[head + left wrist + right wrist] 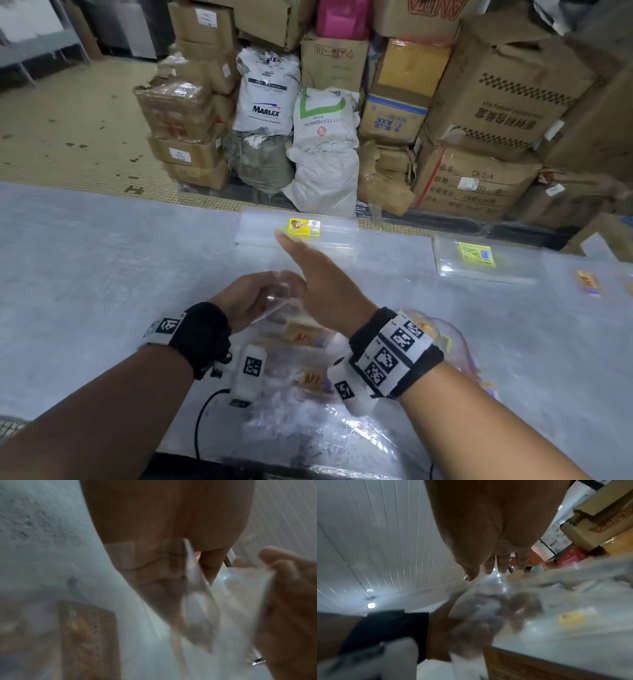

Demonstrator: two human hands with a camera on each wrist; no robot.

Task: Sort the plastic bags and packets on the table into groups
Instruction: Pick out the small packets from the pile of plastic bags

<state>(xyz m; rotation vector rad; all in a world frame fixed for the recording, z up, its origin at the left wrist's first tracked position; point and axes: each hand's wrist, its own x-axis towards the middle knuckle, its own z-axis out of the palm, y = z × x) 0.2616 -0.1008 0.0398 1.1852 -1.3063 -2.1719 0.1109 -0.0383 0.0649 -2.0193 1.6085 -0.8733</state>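
1. We hold our left hand (245, 298) at the centre of the head view, fingers curled around a clear plastic bag (281, 301) lifted off the table (85, 274).
2. Our right hand (315, 284) stands just beside it with fingers straight and stretched toward the upper part of the frame, its palm against the same bag; whether it grips we cannot tell.
3. Below our wrists, at lower centre, lies a heap of clear bags (308, 373) with orange-printed packets inside.
4. At the table's far edge, upper centre, lies a flat stack of clear bags with a yellow label (304, 228).
5. A second flat stack with a yellow-green label (476, 254) lies at the right, well apart from the first.
6. Cartons (500, 99) and white sacks (265, 90) fill the upper frame behind the table.
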